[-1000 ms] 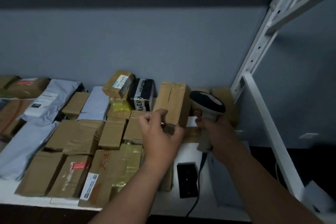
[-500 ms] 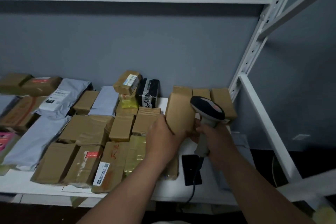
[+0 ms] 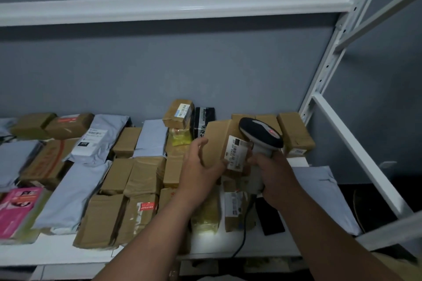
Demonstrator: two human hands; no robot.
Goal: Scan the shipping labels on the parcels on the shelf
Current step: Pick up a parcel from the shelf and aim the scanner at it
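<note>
While the left hand (image 3: 201,166) curls around the left edge and underside of a brown cardboard parcel (image 3: 219,141) just right of the frame's centre, the parcel stands tilted above the shelf (image 3: 146,251), its white shipping label (image 3: 237,155) turned toward the lower right. Barcode stripes and rows of small print show on that label, but the characters are too blurred to read. The right hand (image 3: 271,173) is wrapped around the pale handle of a barcode scanner (image 3: 260,137), whose dark head with a small red mark sits just above and right of the label, nearly touching the parcel. A black cable (image 3: 243,232) drops from the handle toward the shelf's front edge, passing a flat black device (image 3: 271,219) lying on the white board.

At centre, against the grey wall, a small brown box (image 3: 178,114) rests atop others and shows a white and blue barcode sticker; beside it stands a black package (image 3: 203,123) with white lettering that cannot be made out. Left of centre, a grey mailer bag (image 3: 96,141) carries a white label ending in a black patch with pale digits, possibly "910". Low in the frame, a taped carton (image 3: 137,214) bears a red and white strip with illegible print. A pink packet (image 3: 18,210) lies at the lower left edge. Three upright brown boxes (image 3: 294,134) line the back right corner, next to the white perforated post (image 3: 324,70).
</note>
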